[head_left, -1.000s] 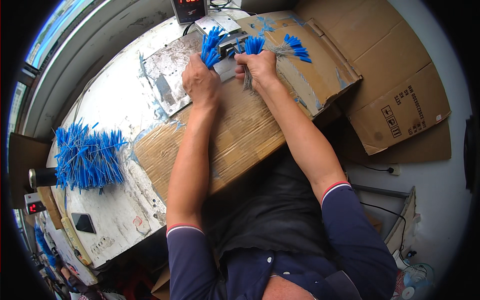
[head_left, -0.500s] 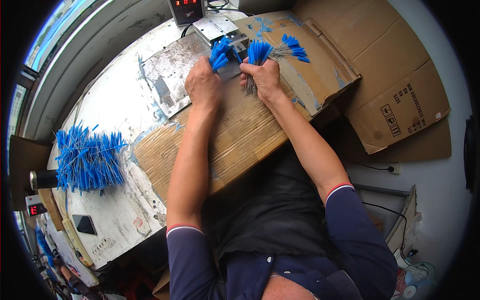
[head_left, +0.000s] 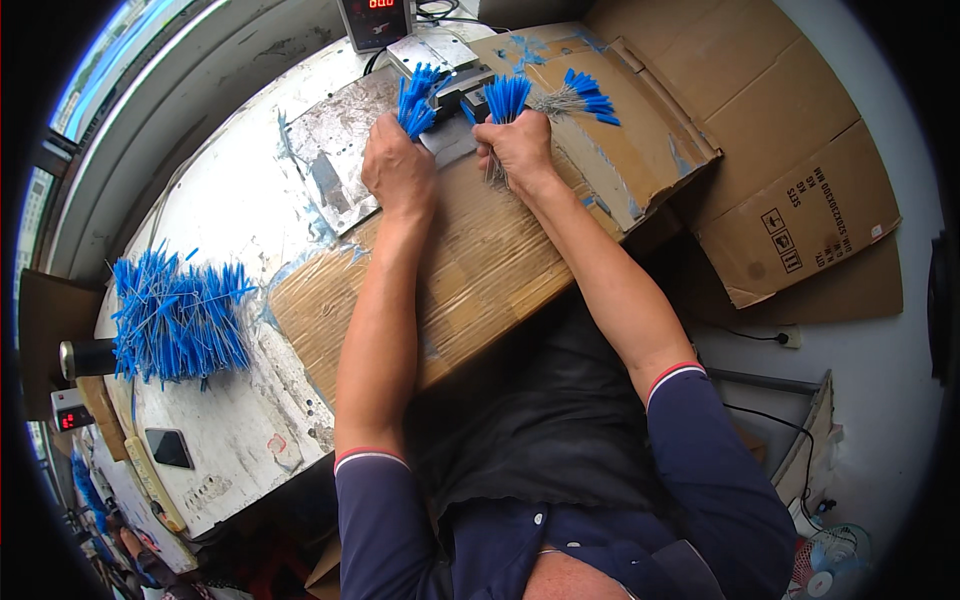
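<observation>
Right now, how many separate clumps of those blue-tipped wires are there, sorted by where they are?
Held in the hands: 2, left hand and right hand
Lying on cardboard: 1
Big pile on the white table: 1
Total: 4

Both my hands have pushed a little farther up the cardboard toward the small metal device (head_left: pixel 455 85). Left hand (head_left: pixel 398 172) has brought its blue-tipped bundle (head_left: pixel 416 98) right up to the device. Right hand (head_left: pixel 518 150) and its bundle (head_left: pixel 506 98) closed in beside it.
</observation>
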